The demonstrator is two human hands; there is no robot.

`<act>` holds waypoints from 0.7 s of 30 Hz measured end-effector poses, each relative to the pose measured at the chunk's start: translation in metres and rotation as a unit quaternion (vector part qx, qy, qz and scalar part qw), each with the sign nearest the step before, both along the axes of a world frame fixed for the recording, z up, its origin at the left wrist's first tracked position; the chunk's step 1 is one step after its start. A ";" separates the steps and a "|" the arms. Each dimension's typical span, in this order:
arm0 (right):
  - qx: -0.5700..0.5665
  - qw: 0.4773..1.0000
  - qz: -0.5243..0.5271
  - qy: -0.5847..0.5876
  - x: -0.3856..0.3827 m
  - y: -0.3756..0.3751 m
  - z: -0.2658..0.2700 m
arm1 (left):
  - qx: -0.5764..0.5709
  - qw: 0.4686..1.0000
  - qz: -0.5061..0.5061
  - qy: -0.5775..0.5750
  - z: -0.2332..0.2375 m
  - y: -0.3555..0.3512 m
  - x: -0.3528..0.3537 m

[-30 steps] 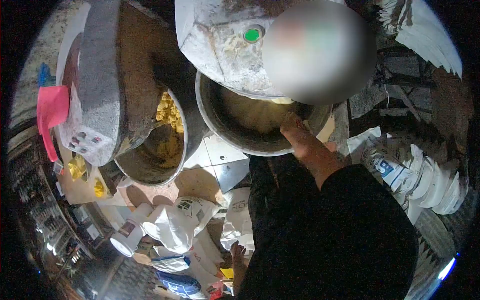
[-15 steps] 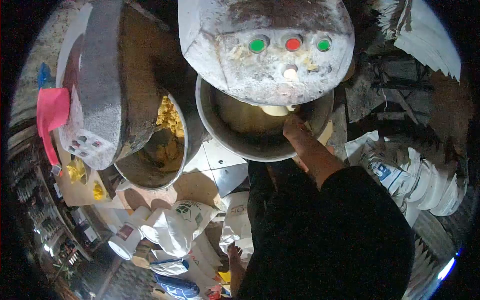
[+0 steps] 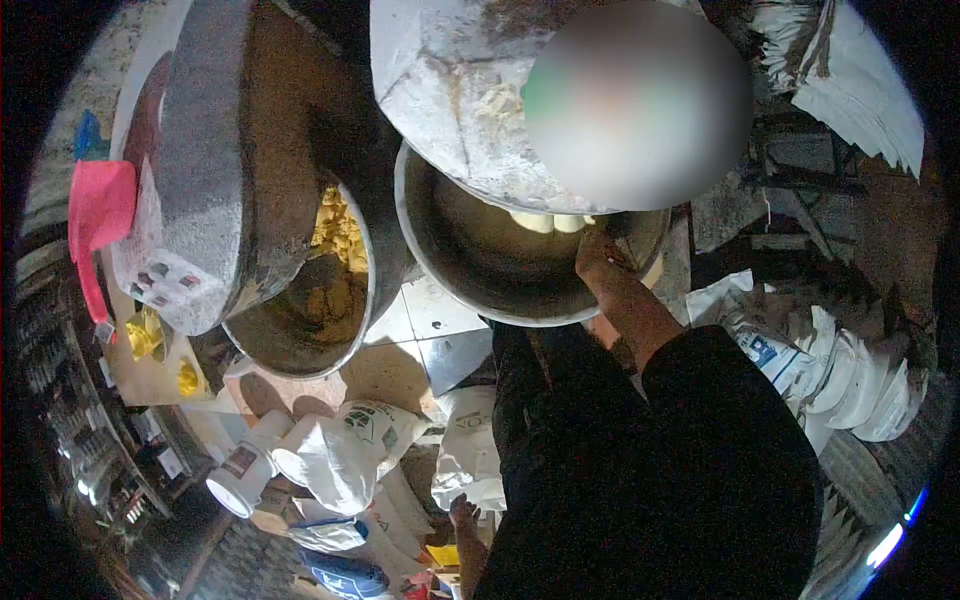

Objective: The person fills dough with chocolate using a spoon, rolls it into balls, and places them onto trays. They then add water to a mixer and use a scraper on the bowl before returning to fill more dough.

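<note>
My right hand [image 3: 598,255] reaches into a metal mixing bowl [image 3: 455,293] under a white, flour-caked mixer head [image 3: 450,90]. It is right beside a pale, smooth dough-like mass [image 3: 550,222] that shows below the mixer head. Its fingers point away from me and are mostly hidden, so their grip does not show. Low at my left side hangs my left hand [image 3: 464,510], fingers apart with nothing in them, near a white sack [image 3: 468,450].
Left stands a second mixer [image 3: 210,200], its bowl [image 3: 365,300] holding crumbly yellow dough [image 3: 338,230]. A pink scoop [image 3: 100,205] sits beyond it. White buckets [image 3: 240,480] and a blue bag [image 3: 343,573] lie lower left. Stacked white containers [image 3: 850,385] stand right.
The view has shifted slightly, and a blurred patch now covers the mixer's buttons. My right hand stays in the bowl beside the pale mass; my left hand still hangs low.
</note>
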State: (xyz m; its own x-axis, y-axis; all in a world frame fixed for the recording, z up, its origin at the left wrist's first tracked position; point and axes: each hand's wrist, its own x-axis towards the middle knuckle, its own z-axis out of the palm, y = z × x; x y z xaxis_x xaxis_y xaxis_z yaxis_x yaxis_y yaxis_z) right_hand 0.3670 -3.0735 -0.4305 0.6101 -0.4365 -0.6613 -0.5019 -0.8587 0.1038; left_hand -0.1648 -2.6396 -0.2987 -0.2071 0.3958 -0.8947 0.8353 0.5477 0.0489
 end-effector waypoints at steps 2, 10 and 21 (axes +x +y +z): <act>-0.004 1.000 0.004 0.003 0.002 0.000 -0.001 | 0.003 1.000 0.006 -0.001 0.003 -0.002 -0.008; -0.020 1.000 0.012 0.005 0.002 -0.006 -0.006 | 0.012 1.000 0.018 -0.007 0.009 -0.022 -0.036; -0.027 1.000 0.012 0.007 0.006 -0.003 -0.010 | 0.016 0.999 0.031 -0.003 0.014 -0.038 -0.046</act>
State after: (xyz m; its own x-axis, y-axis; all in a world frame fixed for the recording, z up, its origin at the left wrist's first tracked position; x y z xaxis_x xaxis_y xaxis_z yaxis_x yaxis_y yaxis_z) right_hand 0.3726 -3.0767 -0.4402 0.6111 -0.4572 -0.6461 -0.4801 -0.8631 0.1566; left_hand -0.2106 -2.6776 -0.2843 -0.2266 0.4109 -0.8831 0.7988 0.5972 0.0729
